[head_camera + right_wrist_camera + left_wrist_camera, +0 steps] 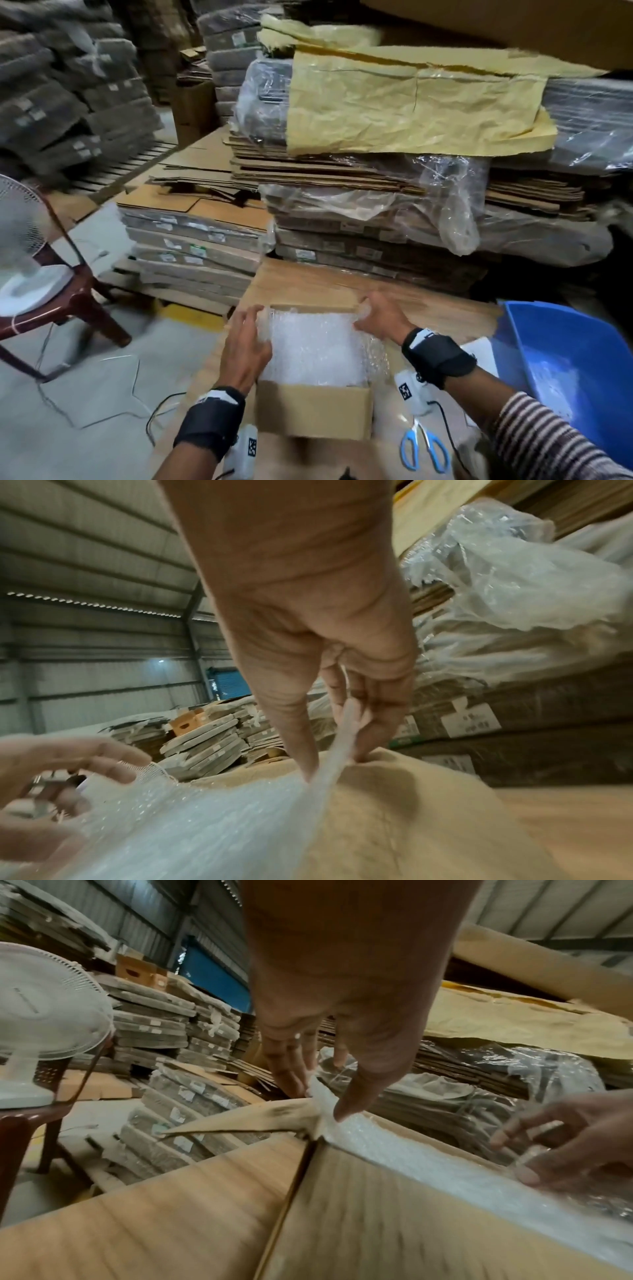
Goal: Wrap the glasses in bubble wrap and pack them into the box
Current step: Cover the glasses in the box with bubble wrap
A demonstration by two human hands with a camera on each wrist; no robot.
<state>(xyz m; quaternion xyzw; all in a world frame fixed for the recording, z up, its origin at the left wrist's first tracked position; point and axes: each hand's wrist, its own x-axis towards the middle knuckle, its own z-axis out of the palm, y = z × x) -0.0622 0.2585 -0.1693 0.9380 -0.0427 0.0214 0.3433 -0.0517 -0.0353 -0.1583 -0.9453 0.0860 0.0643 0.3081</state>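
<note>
The fan point(20, 240) stands at nine o'clock on a chair. At six o'clock sits the box point(313, 407), lined with wrap point(315, 349). The left hand point(245, 349) pinches the wrap's far left corner, and the right hand point(380, 317) pinches its far right corner. No glasses show. The wrap looks light, soft and limp, so it is best held by its corners. Scissors point(424, 445) and a tub point(575, 363) lie toward four o'clock.

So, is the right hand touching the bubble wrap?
Touching. The right wrist view shows the right hand pinching the bubble wrap edge between thumb and fingers.
</note>
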